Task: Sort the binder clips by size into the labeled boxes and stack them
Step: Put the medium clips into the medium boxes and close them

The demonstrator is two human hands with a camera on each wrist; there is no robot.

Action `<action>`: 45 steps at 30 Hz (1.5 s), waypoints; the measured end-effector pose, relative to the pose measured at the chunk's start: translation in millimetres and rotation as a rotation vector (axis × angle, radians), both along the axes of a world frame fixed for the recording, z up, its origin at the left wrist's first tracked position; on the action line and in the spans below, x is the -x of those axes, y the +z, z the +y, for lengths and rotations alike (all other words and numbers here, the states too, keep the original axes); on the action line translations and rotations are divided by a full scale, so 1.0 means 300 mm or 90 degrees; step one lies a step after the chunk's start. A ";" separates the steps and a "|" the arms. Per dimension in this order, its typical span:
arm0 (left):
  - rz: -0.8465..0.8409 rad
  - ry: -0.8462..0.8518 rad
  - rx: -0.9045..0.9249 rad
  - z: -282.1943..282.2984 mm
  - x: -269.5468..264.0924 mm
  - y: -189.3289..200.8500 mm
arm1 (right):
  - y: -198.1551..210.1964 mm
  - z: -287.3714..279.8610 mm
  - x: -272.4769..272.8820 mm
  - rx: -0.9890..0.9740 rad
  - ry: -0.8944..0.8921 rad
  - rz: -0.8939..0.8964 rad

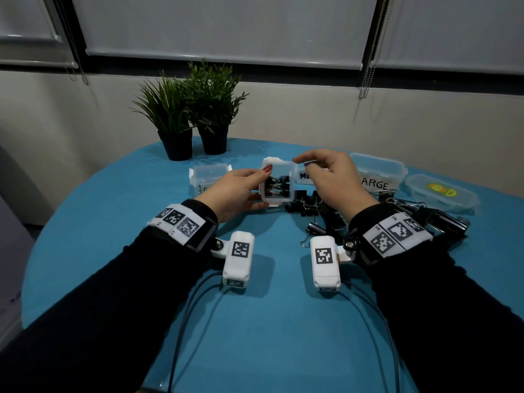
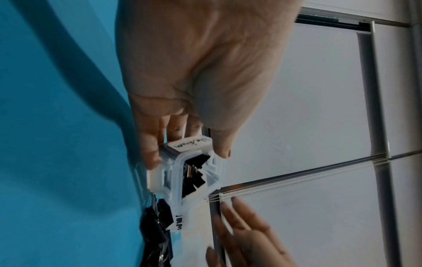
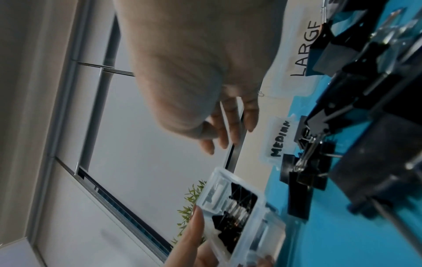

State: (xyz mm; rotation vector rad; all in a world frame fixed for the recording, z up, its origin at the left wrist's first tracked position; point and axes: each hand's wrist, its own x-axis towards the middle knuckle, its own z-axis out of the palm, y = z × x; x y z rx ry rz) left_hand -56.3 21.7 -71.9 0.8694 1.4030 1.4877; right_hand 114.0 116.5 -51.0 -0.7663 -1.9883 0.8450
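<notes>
Small box: the left hand (image 1: 235,191) held a small clear box (image 1: 278,184) tilted up off the blue table (image 1: 113,222), thumb on its upper edge and fingers curled under it; small binder clips (image 1: 277,185) lay inside.
Right hand: the right hand (image 1: 331,177) hovered just right of the small clear box, fingers loosely bent, touching and holding nothing.
Loose clips: a pile of black binder clips (image 1: 317,211) lay on the table just right of the small clear box, unsorted.
Other boxes: beyond the small clear box stood the medium box (image 1: 307,177) and, further right, the large box (image 1: 375,173); a clear lid (image 1: 211,173) lay to its left.
Risk: with the box tipped and open, the clips inside could probably slide out if the left hand tilted it further or its hold slackened.
View difference: the left wrist view showed a handwritten label (image 2: 191,144) on the box's side, hidden from the head view; the right wrist view read MEDIUM in full, half covered in the head view.
</notes>
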 end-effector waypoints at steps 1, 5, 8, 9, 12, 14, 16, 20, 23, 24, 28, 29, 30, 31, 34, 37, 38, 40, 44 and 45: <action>-0.002 0.016 0.001 0.002 0.006 -0.003 | 0.000 0.008 -0.002 0.020 -0.025 0.010; -0.050 0.068 -0.004 0.011 0.013 0.000 | -0.007 0.038 -0.020 0.062 -0.089 -0.243; -0.085 0.081 -0.002 0.015 0.006 0.011 | -0.004 0.024 -0.030 0.055 -0.073 -0.411; -0.093 0.081 -0.004 0.016 0.005 0.012 | 0.000 0.017 -0.032 0.051 -0.071 -0.425; -0.100 0.080 -0.001 0.015 0.003 0.015 | 0.013 0.003 -0.041 0.038 -0.065 -0.463; -0.097 0.077 0.006 0.013 0.002 0.015 | 0.015 0.001 -0.045 0.031 -0.047 -0.505; -0.099 0.071 0.008 0.012 0.003 0.015 | 0.013 0.003 -0.048 0.031 -0.036 -0.511; -0.097 0.064 0.012 0.012 0.002 0.013 | 0.007 0.008 -0.048 0.027 -0.027 -0.482; -0.105 0.063 0.017 0.010 0.001 0.015 | 0.011 0.018 -0.050 0.038 -0.028 -0.426; -0.108 0.062 0.018 0.008 0.001 0.017 | 0.013 0.021 -0.050 0.045 -0.029 -0.408; -0.130 0.053 0.017 0.006 -0.001 0.015 | 0.018 0.029 -0.047 0.033 -0.043 -0.311; -0.133 0.048 0.016 0.004 -0.002 0.014 | 0.022 0.026 -0.044 0.042 -0.043 -0.254; -0.133 0.043 0.015 0.004 -0.002 0.014 | 0.028 0.019 -0.040 0.062 -0.036 -0.185; -0.132 0.038 0.014 0.003 -0.001 0.013 | 0.034 0.012 -0.037 0.083 -0.023 -0.108; -0.126 0.021 0.013 0.001 -0.002 0.013 | 0.046 -0.003 -0.032 0.087 0.014 0.078; -0.105 -0.009 0.022 -0.001 -0.004 0.012 | 0.045 -0.020 -0.030 0.061 0.074 0.130; -0.098 -0.019 0.022 -0.002 -0.005 0.011 | 0.042 -0.025 -0.028 0.048 0.092 0.128; -0.091 -0.038 0.018 -0.004 -0.009 0.011 | 0.028 -0.022 -0.020 0.019 0.112 0.111; -0.081 -0.066 0.021 -0.011 -0.018 0.013 | -0.002 0.011 -0.008 -0.117 0.040 0.019; -0.074 -0.072 0.026 -0.012 -0.019 0.013 | -0.002 0.015 -0.009 -0.141 0.015 0.003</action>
